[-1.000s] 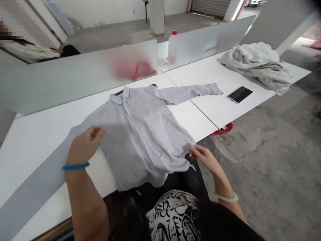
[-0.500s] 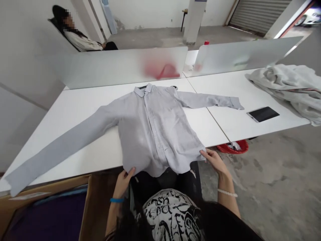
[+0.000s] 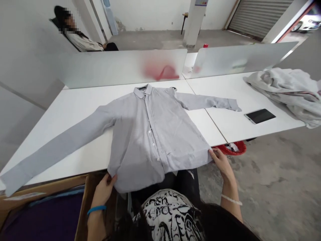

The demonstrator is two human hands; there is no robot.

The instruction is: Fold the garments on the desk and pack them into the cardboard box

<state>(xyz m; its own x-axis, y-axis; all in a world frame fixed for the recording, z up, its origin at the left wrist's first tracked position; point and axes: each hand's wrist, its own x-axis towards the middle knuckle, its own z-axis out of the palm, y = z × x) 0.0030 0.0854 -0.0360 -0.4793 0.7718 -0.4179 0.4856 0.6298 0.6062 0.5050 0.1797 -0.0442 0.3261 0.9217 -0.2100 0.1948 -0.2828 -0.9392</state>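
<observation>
A light grey button-up shirt (image 3: 140,134) lies front up on the white table (image 3: 82,154), collar toward the divider. Its sleeves are spread out to both sides, and its hem hangs past the near edge. My left hand (image 3: 104,187) is closed on the left corner of the hem, thumb on top of the cloth. At the hem's right corner, my right hand (image 3: 220,160) pinches the fabric between thumb and fingers. White buttons show along the lower part of the placket, where the front edges lie slightly apart.
A tablet or phone (image 3: 260,116) and a heap of whitish cloth (image 3: 286,90) rest on the right. Frosted dividers (image 3: 105,68) line the far edge; a person (image 3: 82,42) sits beyond. Below are a cardboard box (image 3: 84,204) with dark purple contents and a red bin (image 3: 237,152).
My hands have moved apart, the left one outward and nearer to me, the right one slightly outward. The shirt's hem is now pulled wider and flatter, and several lower buttons have come into view.
</observation>
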